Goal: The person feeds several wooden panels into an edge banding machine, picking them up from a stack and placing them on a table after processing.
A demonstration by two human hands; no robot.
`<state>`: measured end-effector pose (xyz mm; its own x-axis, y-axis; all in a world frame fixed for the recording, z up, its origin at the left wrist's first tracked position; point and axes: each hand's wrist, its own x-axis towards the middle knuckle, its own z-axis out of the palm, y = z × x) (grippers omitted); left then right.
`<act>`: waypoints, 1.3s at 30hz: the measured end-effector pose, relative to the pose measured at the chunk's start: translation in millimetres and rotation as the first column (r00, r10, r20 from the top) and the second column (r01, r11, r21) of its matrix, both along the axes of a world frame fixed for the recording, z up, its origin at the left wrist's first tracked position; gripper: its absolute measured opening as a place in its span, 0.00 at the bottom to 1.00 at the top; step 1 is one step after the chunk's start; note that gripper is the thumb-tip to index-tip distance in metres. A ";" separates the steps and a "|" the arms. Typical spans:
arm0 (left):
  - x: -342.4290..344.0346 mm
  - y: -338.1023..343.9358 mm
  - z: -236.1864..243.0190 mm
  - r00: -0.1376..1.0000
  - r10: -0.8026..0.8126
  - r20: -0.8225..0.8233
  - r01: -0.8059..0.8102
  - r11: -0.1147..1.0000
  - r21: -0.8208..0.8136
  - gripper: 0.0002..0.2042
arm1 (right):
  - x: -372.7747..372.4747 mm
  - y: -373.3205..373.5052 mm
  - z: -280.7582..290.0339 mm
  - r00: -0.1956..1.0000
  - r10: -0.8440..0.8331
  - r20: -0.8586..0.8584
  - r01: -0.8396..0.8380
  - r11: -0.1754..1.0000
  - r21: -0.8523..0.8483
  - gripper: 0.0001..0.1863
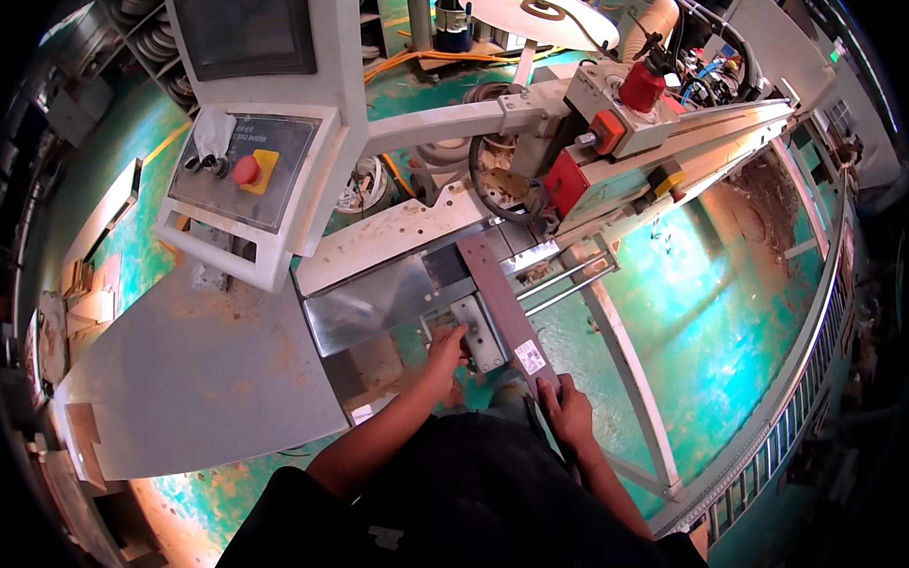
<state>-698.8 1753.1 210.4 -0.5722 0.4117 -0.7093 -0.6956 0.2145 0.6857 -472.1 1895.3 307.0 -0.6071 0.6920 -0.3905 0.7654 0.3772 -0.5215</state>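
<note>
A long, narrow brown board (504, 303) with a white label near its close end lies slantwise over the machine's metal bed (363, 316). My right hand (567, 412) is closed on the near end of this board, at its right edge. Along the board's left side sits a grey metal block (481, 335) with several holes. My left hand (446, 356) is closed at the left edge of that block, its fingers partly hidden below.
A control panel (246, 167) with a red button and a dark screen (245, 26) stands at the far left. Below it spreads a grey table (201, 375). The machine's beam (679, 162) runs to the far right, and a white frame leg (631, 380) crosses the green floor.
</note>
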 end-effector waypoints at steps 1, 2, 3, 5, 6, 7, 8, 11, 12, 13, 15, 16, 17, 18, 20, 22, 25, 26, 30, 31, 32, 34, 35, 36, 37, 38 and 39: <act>-3.3 4.8 3.3 0.999 -0.007 0.034 0.007 1.000 0.013 0.23 | -4.4 -1.0 -3.2 1.000 0.001 0.002 -0.001 1.000 0.011 0.28; -6.4 9.9 6.7 0.998 -0.018 0.068 0.016 1.000 0.027 0.25 | -7.3 -0.4 -4.2 1.000 0.021 -0.010 -0.021 1.000 0.023 0.29; -9.0 12.7 7.9 0.994 -0.028 0.106 0.025 0.999 0.036 0.26 | -8.6 -0.7 -9.8 0.999 0.043 -0.022 -0.042 0.998 0.039 0.29; -12.7 19.0 -1.1 0.984 0.010 0.178 -0.017 0.999 0.040 0.30 | -4.6 -2.7 -20.6 0.996 0.088 -0.023 -0.086 0.994 0.070 0.29; -11.6 21.9 -7.1 0.976 0.025 0.216 -0.034 0.999 0.038 0.32 | -6.6 -3.3 -22.1 0.996 0.094 -0.003 -0.094 0.994 0.052 0.29; -11.5 24.0 -5.0 0.967 0.043 0.249 -0.056 0.997 0.045 0.33 | -8.5 -3.0 -22.3 0.995 0.103 0.011 -0.104 0.993 0.050 0.29; -10.8 25.0 -2.6 0.957 0.062 0.282 -0.080 0.996 0.051 0.34 | -9.7 -3.3 -23.3 0.993 0.113 0.024 -0.114 0.992 0.049 0.29; -10.8 26.9 0.3 0.942 0.070 0.329 -0.103 0.991 0.083 0.36 | -16.5 -3.6 -23.4 0.994 0.106 0.028 -0.107 0.993 0.045 0.30; -11.9 27.5 0.1 0.940 0.067 0.335 -0.105 0.990 0.097 0.37 | -19.3 -3.4 -23.2 0.995 0.095 0.018 -0.096 0.995 0.041 0.30; -12.4 27.8 0.0 0.938 0.056 0.342 -0.096 0.990 0.101 0.37 | -20.9 -3.5 -23.2 0.996 0.085 0.008 -0.085 0.996 0.036 0.31; -13.1 28.5 3.1 0.933 0.038 0.357 -0.081 0.991 0.107 0.37 | -21.8 -4.3 -23.4 0.996 0.085 0.023 -0.086 0.996 0.030 0.31; -12.2 30.0 6.4 0.944 0.041 0.327 -0.073 0.994 0.085 0.37 | -22.3 -4.4 -23.6 0.996 0.086 0.030 -0.086 0.996 0.027 0.31; -9.7 32.6 9.5 0.954 0.044 0.296 -0.065 0.996 0.063 0.37 | -22.4 -3.1 -24.7 0.994 0.106 0.021 -0.106 0.994 0.026 0.31; -6.8 34.7 12.2 0.963 0.043 0.267 -0.055 0.998 0.040 0.37 | -21.0 -1.7 -25.0 0.992 0.123 0.013 -0.123 0.992 0.023 0.30; -5.7 40.0 6.2 0.975 0.045 0.215 -0.058 0.997 0.051 0.41 | -20.7 0.3 -24.2 0.990 0.142 -0.002 -0.142 0.990 0.000 0.30; -3.0 47.8 15.2 0.987 0.061 0.150 -0.066 0.998 0.025 0.41 | -24.5 2.2 -18.9 0.989 0.144 -0.017 -0.144 0.989 -0.038 0.30; 2.1 55.3 27.5 0.990 0.130 0.059 -0.130 0.992 -0.002 0.35 | -25.0 -0.2 -24.4 0.987 0.158 0.018 -0.158 0.987 0.012 0.29; 5.1 57.4 27.3 0.984 0.168 0.057 -0.170 0.985 0.040 0.33 | -25.2 1.5 -23.7 0.988 0.151 0.021 -0.151 0.988 0.021 0.29; 8.4 59.5 35.9 0.975 0.223 0.023 -0.224 0.973 0.062 0.32 | -59.2 2.9 -24.2 0.992 0.053 -0.112 -0.041 0.993 0.113 0.30; 8.1 61.4 39.4 0.975 0.220 0.046 -0.222 0.972 0.070 0.31 | -71.8 5.2 -27.7 0.985 0.011 -0.175 0.016 0.989 0.149 0.30; 7.0 63.7 42.9 0.974 0.216 0.069 -0.221 0.972 0.077 0.30 | -86.3 11.4 -29.5 0.980 0.023 -0.200 0.002 0.992 0.122 0.30; 3.7 61.4 37.1 0.974 0.200 0.102 -0.208 0.975 0.072 0.29 | -115.4 22.5 -31.5 0.967 0.041 -0.252 -0.026 0.998 0.062 0.31; -0.1 59.2 24.8 0.976 0.185 0.114 -0.193 0.979 0.064 0.29 | -126.2 25.2 -39.4 0.975 0.047 -0.219 -0.041 0.999 0.033 0.30; -2.8 59.2 20.5 0.977 0.169 0.129 -0.178 0.982 0.056 0.28 | -138.1 28.9 -47.8 0.982 0.054 -0.184 -0.054 0.999 0.003 0.30; -3.9 58.0 17.0 0.978 0.154 0.138 -0.162 0.985 0.053 0.29 | -146.5 31.6 -54.7 0.987 0.061 -0.149 -0.066 0.997 -0.027 0.30; -5.4 56.6 13.9 0.980 0.137 0.146 -0.145 0.988 0.049 0.29 | -149.2 32.0 -60.2 0.986 0.045 -0.163 -0.051 0.998 -0.031 0.30; -7.8 55.9 12.8 0.980 0.125 0.156 -0.134 0.990 0.048 0.30 | -150.9 31.1 -58.1 0.984 0.035 -0.176 -0.042 0.999 -0.033 0.31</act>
<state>-706.6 1809.1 223.2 -0.5106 0.3841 -0.7692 -0.8119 0.0790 0.5784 -623.0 1926.4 248.9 -0.6942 0.6542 -0.3002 0.6463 0.3829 -0.6601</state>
